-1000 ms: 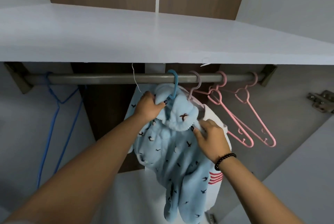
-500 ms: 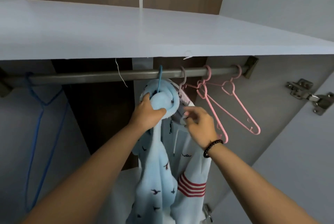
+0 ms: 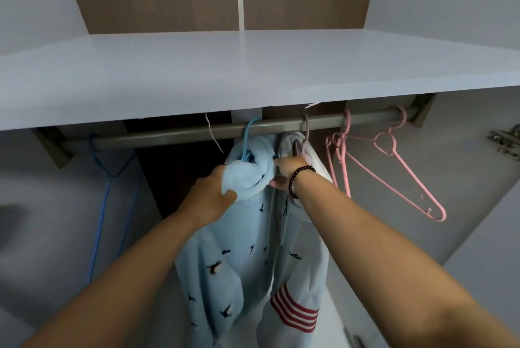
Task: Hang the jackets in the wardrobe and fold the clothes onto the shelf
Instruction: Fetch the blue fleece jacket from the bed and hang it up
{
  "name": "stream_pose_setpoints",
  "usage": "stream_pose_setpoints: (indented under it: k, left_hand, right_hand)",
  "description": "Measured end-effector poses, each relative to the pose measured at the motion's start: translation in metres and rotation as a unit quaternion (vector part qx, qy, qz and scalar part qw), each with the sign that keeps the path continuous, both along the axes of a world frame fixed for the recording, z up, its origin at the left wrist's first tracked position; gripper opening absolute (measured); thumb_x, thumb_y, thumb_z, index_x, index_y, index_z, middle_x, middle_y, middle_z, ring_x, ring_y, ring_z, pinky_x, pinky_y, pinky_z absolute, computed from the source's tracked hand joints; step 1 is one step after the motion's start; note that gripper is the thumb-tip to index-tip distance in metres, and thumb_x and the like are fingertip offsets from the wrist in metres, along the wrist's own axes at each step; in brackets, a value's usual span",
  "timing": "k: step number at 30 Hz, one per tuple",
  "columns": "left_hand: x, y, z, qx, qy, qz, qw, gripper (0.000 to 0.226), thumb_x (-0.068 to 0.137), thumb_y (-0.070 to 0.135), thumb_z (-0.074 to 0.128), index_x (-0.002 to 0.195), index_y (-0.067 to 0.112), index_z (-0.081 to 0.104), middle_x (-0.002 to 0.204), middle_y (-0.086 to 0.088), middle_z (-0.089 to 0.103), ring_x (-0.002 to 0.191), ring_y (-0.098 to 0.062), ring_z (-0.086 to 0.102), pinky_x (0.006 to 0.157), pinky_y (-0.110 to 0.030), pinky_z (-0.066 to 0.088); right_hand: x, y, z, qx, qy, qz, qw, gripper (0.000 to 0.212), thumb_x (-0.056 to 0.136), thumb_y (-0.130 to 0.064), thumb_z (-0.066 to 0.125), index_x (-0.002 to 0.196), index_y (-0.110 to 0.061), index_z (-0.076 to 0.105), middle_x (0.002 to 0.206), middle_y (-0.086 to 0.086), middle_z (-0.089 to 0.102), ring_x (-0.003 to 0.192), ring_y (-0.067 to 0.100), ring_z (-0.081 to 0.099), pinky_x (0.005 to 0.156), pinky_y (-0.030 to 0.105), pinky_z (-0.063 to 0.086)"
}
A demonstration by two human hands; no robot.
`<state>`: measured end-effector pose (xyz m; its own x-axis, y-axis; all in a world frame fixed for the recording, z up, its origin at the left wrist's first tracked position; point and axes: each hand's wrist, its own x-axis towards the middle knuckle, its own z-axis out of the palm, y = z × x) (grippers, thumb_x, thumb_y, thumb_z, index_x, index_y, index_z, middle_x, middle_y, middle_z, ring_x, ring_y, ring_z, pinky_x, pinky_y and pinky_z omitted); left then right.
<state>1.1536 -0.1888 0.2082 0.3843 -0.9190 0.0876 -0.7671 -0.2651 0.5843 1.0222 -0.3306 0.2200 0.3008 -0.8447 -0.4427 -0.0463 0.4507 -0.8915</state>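
Up close, a soft fleecy light-blue jacket [image 3: 239, 249] with small dark bird shapes is hanging from a thin blue hanger [image 3: 247, 134] on the smooth metal rail [image 3: 174, 135] — its left hand [image 3: 213, 195] is gripping the bunched collar, while the right hand [image 3: 284, 176] is pinching fabric beside a white jacket [image 3: 306, 257] with red stripes

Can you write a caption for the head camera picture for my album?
Two hands, left hand and right hand, settle a blue bird-print jacket on the wardrobe rail.

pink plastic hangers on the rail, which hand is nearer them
Right. The right hand grips fabric between the jackets, just left of the empty pink plastic hangers; the left hand holds the light blue fleece jacket farther left.
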Motion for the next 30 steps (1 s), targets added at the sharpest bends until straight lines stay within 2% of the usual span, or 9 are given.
stream_pose_setpoints:
  k: [4,7,10,12,15,20,26,28,30]
  left_hand:
    - [0.010,0.008,-0.002,-0.014,0.000,0.005,1.000,0.060,0.090,0.025,0.055,0.145,0.022,0.031,0.131,-0.007,0.054,0.112,-0.025,0.055,0.093,-0.033,0.046]
    - [0.011,0.009,-0.003,-0.022,0.015,0.001,1.000,0.059,0.091,0.025,0.056,0.145,0.022,0.032,0.130,-0.005,0.054,0.111,-0.022,0.055,0.093,-0.032,0.047]
    - [0.011,0.009,-0.004,-0.026,0.019,-0.006,0.999,0.058,0.091,0.026,0.056,0.144,0.021,0.033,0.130,-0.004,0.055,0.111,-0.021,0.055,0.092,-0.030,0.046]
    - [0.011,0.008,-0.004,-0.025,0.021,-0.009,0.999,0.057,0.092,0.026,0.056,0.144,0.022,0.034,0.129,-0.003,0.055,0.111,-0.019,0.055,0.090,-0.027,0.045]
    - [0.011,0.007,-0.004,-0.026,0.025,-0.011,0.999,0.058,0.091,0.026,0.057,0.145,0.022,0.033,0.130,-0.003,0.055,0.113,-0.020,0.055,0.092,-0.028,0.045]
    - [0.008,0.008,-0.009,-0.041,0.055,-0.007,0.998,0.056,0.090,0.028,0.059,0.142,0.023,0.038,0.125,0.000,0.057,0.108,-0.015,0.056,0.092,-0.028,0.046]
    - [-0.004,0.013,-0.014,-0.055,0.073,-0.012,0.996,0.056,0.090,0.026,0.058,0.142,0.027,0.037,0.115,0.009,0.056,0.103,-0.009,0.057,0.081,-0.016,0.040]
    - [-0.006,0.017,-0.017,-0.061,0.070,-0.012,0.996,0.060,0.090,0.026,0.058,0.144,0.030,0.033,0.120,0.007,0.058,0.108,-0.013,0.058,0.085,-0.019,0.043]
    - [-0.006,0.020,-0.019,-0.063,0.065,-0.013,0.996,0.064,0.090,0.026,0.057,0.146,0.032,0.029,0.128,0.004,0.057,0.112,-0.014,0.057,0.090,-0.022,0.044]
  right_hand:
    - [0.007,-0.004,-0.009,0.061,-0.086,0.014,0.994,0.020,0.102,-0.024,0.040,0.092,-0.013,0.054,0.060,0.003,0.062,0.056,0.020,0.064,0.052,0.031,0.054]
    - [0.015,0.003,-0.015,0.022,-0.092,0.077,0.993,0.032,0.086,-0.038,0.065,0.101,-0.010,0.061,0.082,0.005,0.068,0.073,0.020,0.065,0.073,0.036,0.058]
    - [0.023,0.004,-0.024,-0.066,-0.002,0.053,0.996,0.058,0.076,-0.035,0.076,0.119,-0.003,0.055,0.107,0.012,0.068,0.092,0.027,0.068,0.076,0.040,0.059]
    - [0.023,-0.001,-0.029,-0.070,0.021,0.021,0.997,0.050,0.084,-0.023,0.070,0.124,-0.001,0.053,0.112,0.015,0.064,0.093,0.028,0.065,0.069,0.039,0.059]
    - [0.014,-0.008,-0.027,0.037,-0.140,0.031,0.989,0.028,0.094,-0.008,0.054,0.120,0.002,0.055,0.105,0.018,0.066,0.082,0.028,0.067,0.057,0.038,0.059]
    - [-0.003,-0.012,-0.029,0.152,-0.344,0.018,0.926,0.029,0.100,-0.013,0.041,0.117,0.005,0.057,0.113,0.024,0.065,0.101,0.033,0.065,0.077,0.052,0.053]
    - [0.003,-0.017,-0.029,0.171,-0.363,0.021,0.916,0.035,0.096,-0.029,0.049,0.110,-0.001,0.067,0.110,0.017,0.069,0.098,0.028,0.068,0.088,0.045,0.053]
    - [0.005,-0.021,-0.019,0.136,-0.330,0.024,0.934,0.030,0.096,-0.023,0.050,0.110,-0.003,0.066,0.111,0.016,0.068,0.100,0.026,0.067,0.091,0.040,0.053]
    - [0.009,-0.027,-0.009,0.074,-0.323,0.039,0.943,0.031,0.098,-0.013,0.047,0.088,-0.006,0.075,0.098,0.014,0.072,0.092,0.024,0.069,0.089,0.036,0.054]
